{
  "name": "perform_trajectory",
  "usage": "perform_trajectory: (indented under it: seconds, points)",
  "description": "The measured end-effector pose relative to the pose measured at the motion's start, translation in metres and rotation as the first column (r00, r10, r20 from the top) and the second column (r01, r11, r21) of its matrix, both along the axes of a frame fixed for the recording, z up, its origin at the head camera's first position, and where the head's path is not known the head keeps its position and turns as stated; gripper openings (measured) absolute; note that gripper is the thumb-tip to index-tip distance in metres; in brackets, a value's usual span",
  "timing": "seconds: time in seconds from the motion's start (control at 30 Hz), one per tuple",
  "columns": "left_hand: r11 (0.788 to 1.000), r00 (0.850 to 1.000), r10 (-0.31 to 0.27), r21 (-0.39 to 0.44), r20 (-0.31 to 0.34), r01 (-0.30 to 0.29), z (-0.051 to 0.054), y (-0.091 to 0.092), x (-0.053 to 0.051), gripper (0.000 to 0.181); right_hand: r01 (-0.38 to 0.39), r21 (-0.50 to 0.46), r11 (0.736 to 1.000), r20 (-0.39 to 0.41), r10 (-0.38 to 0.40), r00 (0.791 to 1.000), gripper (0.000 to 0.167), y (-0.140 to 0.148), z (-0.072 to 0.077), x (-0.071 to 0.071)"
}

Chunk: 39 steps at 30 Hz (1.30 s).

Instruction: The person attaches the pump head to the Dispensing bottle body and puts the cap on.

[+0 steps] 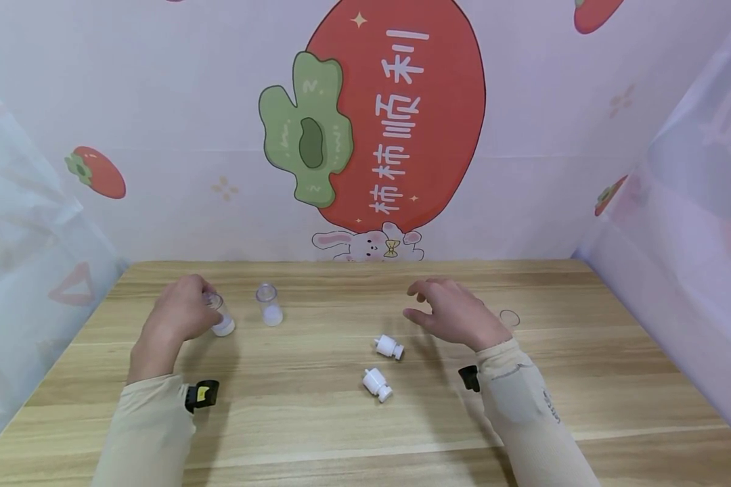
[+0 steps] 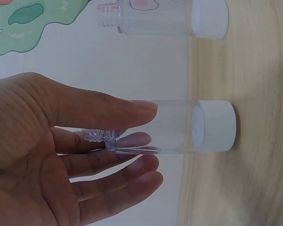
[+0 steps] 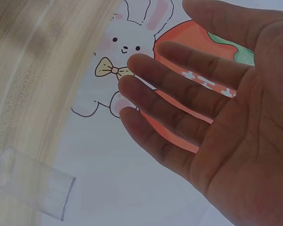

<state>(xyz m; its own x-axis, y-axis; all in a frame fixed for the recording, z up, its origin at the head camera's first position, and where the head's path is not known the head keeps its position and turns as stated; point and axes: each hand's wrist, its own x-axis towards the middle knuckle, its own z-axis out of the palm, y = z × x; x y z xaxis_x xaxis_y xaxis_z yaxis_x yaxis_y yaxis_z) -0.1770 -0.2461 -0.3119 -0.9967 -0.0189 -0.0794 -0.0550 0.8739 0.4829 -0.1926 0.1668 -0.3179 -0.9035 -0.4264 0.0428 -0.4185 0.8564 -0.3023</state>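
My left hand [image 1: 179, 310] has its thumb and fingers around the upper part of a clear bottle [image 1: 224, 326], which stands upright on its white base; the left wrist view shows the hand [image 2: 75, 150] and the bottle [image 2: 174, 127] closely. A second clear bottle [image 1: 271, 311] stands just to its right, also seen in the left wrist view [image 2: 155, 18]. Over the right side of the table, my right hand [image 1: 457, 314] holds nothing, its fingers extended and slightly bent in the right wrist view [image 3: 212, 108]. A clear cylinder [image 3: 35, 183] stands apart from that hand.
Two white pump tops [image 1: 389, 347] [image 1: 377, 384] lie on the wooden table [image 1: 304, 433] between the hands, nearer the front than the bottles. A thin ring-shaped outline [image 1: 510, 310] shows right of the right hand. A printed backdrop [image 1: 189, 223] rises behind the table.
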Motion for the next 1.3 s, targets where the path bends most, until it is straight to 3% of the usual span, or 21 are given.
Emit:
perform_trajectory:
  seconds: [0.4,0.67,0.9,1.1,1.3]
  points:
    - [0.994,0.998,0.009,0.113,-0.070,-0.001,0.009,0.006,0.006,0.045,-0.007,-0.004,1.000,0.017,0.007,1.000,0.038,0.001,-0.001,-0.001]
    - [0.988,0.989,-0.021,0.150,-0.148,0.043,0.018,0.014,0.009,0.047,0.000,0.006,1.000,0.029,0.000,1.000,0.039,-0.001,-0.002,-0.001]
    - [0.979,0.971,-0.036,0.184,-0.236,0.081,0.024,0.020,0.011,0.048,0.006,0.014,1.000,0.047,-0.006,0.999,0.039,-0.003,-0.002,-0.001]
    - [0.978,0.944,-0.032,0.184,-0.327,0.097,0.028,0.032,0.015,0.042,0.001,0.014,1.000,0.053,-0.001,0.999,0.039,-0.005,-0.003,-0.001]
    - [0.967,0.936,-0.023,0.228,-0.352,0.110,0.032,0.043,0.016,0.045,-0.007,0.014,1.000,0.057,0.006,0.998,0.041,-0.007,-0.005,-0.001]
